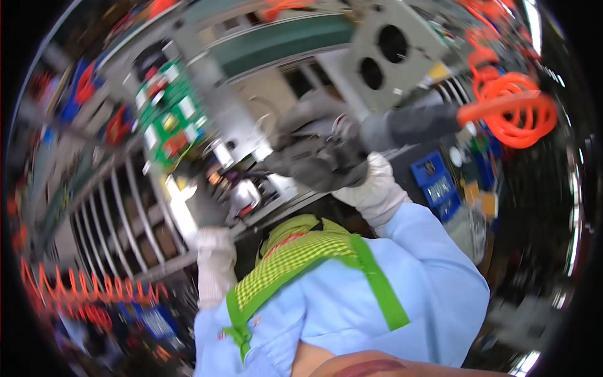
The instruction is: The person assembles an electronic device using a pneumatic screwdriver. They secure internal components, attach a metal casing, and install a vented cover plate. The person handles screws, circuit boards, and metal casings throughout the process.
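Observation:
My right hand (320, 151), in a dark grey glove with a white cuff, is wrapped round a dark air screwdriver (414, 125). The tool's body points away to the right, where an orange coiled hose (518, 110) meets its end. Its working tip is lost in blur near the glove. My left hand (210, 201), gloved alike, rests low by a small shiny metal part (245, 195) inside a grey metal housing (220, 116); its fingers are smeared by motion. Beyond that hand, a green circuit board (169, 116) with white and red components is fixed in the housing.
A grey panel with two round holes (396, 56) stands at the far right. Slatted metal rollers (119, 217) run along the left. Blue parts bins (436, 185) sit to the right. Another orange coiled hose (94, 289) hangs at the lower left.

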A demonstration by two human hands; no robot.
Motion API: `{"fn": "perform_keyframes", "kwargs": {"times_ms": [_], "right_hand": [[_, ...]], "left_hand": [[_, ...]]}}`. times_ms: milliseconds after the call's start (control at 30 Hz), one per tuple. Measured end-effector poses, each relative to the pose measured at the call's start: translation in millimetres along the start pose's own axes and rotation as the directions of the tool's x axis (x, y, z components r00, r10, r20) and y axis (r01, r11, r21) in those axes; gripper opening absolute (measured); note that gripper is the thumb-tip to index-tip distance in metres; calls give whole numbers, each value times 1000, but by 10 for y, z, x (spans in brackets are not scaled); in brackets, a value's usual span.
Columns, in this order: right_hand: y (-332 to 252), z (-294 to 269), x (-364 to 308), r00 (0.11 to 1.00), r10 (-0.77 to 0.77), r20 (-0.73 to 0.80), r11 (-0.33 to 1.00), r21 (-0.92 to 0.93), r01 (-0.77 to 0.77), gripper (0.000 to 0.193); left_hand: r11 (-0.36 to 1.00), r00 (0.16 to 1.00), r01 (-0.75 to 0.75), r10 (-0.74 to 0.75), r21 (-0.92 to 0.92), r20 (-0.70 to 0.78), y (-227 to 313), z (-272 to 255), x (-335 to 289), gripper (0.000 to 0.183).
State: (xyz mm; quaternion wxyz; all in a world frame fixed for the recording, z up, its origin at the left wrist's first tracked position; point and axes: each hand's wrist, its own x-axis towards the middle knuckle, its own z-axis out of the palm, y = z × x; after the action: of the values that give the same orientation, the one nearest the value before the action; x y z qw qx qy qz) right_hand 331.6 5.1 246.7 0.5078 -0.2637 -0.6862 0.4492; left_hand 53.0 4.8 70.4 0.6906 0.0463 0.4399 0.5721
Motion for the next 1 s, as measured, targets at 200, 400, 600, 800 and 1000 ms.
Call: {"fn": "perform_keyframes", "kwargs": {"times_ms": [200,400,600,800,1000], "right_hand": [[219,522,366,984,-136,117,990,48,131,43],[648,1004,787,962,-227,152,974,62,220,59],[821,1271,877,968,-250,-3,961,121,248,46],[924,1280,919,946,-318,61,909,303,286,52],[913,1288,913,941,-333,60,933,166,319,46]], "left_hand": [[976,966,89,-36,-199,255,-72,-30,201,31],[968,989,75,-43,-238,138,-87,-137,209,35],[972,992,50,-22,-232,122,-29,-84,150,36],[970,993,80,-57,-229,104,-44,-72,154,39],[973,996,85,-73,-217,60,-20,-49,125,44]]}}
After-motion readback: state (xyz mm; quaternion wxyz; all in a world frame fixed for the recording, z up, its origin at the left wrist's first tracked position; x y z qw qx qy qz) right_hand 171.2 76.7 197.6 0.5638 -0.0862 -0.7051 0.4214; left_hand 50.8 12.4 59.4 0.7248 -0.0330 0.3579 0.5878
